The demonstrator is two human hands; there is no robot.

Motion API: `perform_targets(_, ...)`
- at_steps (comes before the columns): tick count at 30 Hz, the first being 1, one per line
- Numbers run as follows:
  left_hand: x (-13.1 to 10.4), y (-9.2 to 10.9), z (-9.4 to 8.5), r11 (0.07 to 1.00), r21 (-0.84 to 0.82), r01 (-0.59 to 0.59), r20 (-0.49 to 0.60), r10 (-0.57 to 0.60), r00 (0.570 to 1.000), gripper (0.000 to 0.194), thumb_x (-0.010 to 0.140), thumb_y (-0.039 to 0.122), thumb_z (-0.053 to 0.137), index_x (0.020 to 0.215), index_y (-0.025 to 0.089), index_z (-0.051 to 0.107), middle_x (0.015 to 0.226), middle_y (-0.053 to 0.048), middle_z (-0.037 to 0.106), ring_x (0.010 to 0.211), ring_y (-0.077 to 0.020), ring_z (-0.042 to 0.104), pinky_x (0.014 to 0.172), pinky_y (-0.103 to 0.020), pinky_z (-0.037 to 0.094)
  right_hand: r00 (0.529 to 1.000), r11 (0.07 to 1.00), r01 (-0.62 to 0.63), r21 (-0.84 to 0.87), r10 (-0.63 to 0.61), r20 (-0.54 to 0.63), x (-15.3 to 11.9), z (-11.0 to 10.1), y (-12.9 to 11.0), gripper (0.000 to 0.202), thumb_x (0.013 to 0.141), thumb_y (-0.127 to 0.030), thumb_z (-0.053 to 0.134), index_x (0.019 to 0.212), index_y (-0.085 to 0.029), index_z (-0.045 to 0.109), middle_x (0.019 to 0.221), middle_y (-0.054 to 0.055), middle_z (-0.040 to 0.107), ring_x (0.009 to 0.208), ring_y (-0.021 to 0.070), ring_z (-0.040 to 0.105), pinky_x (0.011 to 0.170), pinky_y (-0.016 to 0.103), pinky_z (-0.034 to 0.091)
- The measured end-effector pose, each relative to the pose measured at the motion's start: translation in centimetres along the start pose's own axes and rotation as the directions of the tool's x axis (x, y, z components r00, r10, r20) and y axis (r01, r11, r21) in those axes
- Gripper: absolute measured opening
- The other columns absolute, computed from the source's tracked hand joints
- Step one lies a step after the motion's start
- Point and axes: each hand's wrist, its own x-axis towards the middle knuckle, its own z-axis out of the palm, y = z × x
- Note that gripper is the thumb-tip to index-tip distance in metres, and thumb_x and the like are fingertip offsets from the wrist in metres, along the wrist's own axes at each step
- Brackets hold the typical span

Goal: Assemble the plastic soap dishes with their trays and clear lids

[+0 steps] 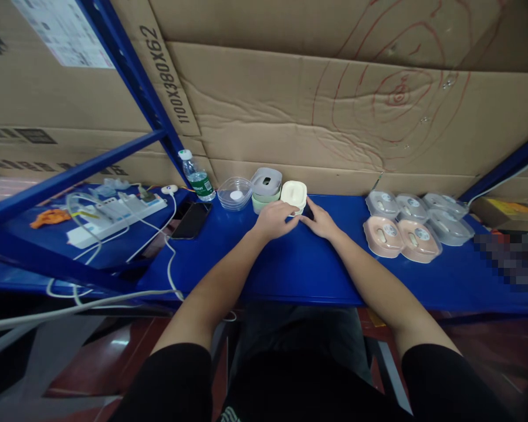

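A small cream-coloured stack of square containers [294, 192] stands on the blue table in front of me. My left hand [273, 220] grips it at its front left, the fingers curled against the front. On its right side my right hand [320, 221] presses with the fingers, thumb towards the left hand. Just left of the cream stack are pale green containers [260, 206] with a grey container [266, 182] on top. Further left lie stacked clear plastic lids [234, 195] with a small white disc in them.
Several clear-lidded containers stand on the right, including a pink one [416, 241] and a grey one [449, 227]. A water bottle [198, 177], a black phone [192, 220] and a power strip [117, 221] with white cables are on the left. A cardboard wall [264, 105] rises behind.
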Motion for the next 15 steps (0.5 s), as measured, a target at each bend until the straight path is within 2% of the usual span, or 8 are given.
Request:
perform_targets(3,-0.2,0.3,0.7,0.999,-0.028,-0.040,0.124,0.043,0.991,0.032,0.102,0.045,0.058,0.114,0.023,0.078,0.109,-0.009,0.083,0.107,-0.0265,0.077,0.098,-0.042,0.059,1.000,1.000,0.012,-0.021,-0.012,0.005,0.0,0.0,0.0,0.090,0.099,-0.052,0.061,0.175,-0.023,0.023,0.169,0.016,0.050,0.157,0.0388,0.046,0.125,0.062,0.040)
perform_targets(7,-0.3,-0.4,1.1,1.000,-0.015,-0.003,0.246,0.007,0.969,0.031,0.100,0.042,0.064,0.120,0.023,0.077,0.116,-0.007,0.082,0.110,-0.0262,0.077,0.097,-0.041,0.060,1.000,0.998,-0.020,-0.064,0.020,-0.006,-0.2,0.0,-0.2,0.092,0.097,-0.050,0.065,0.173,-0.018,0.027,0.170,0.019,0.047,0.157,0.0400,0.045,0.127,0.061,0.038)
perform_targets(10,-0.3,-0.7,1.2,1.000,0.001,0.024,0.293,-0.024,0.956,0.037,0.100,0.043,0.066,0.128,0.021,0.075,0.123,-0.008,0.081,0.116,-0.0277,0.076,0.101,-0.042,0.059,0.998,0.991,-0.060,-0.119,0.056,-0.038,-0.5,-0.6,-0.5,0.088,0.096,-0.049,0.066,0.170,-0.014,0.033,0.168,0.022,0.048,0.157,0.0422,0.045,0.128,0.065,0.035)
perform_targets(15,-0.3,-0.4,1.0,0.999,-0.014,0.045,0.330,-0.038,0.943,0.045,0.100,0.046,0.067,0.138,0.021,0.072,0.134,-0.010,0.077,0.120,-0.0282,0.075,0.108,-0.043,0.057,0.968,0.962,-0.197,-0.190,0.160,-0.194,-1.5,-3.1,-0.6,0.077,0.099,-0.052,0.063,0.165,-0.016,0.044,0.167,0.022,0.051,0.159,0.0466,0.039,0.128,0.079,0.017)
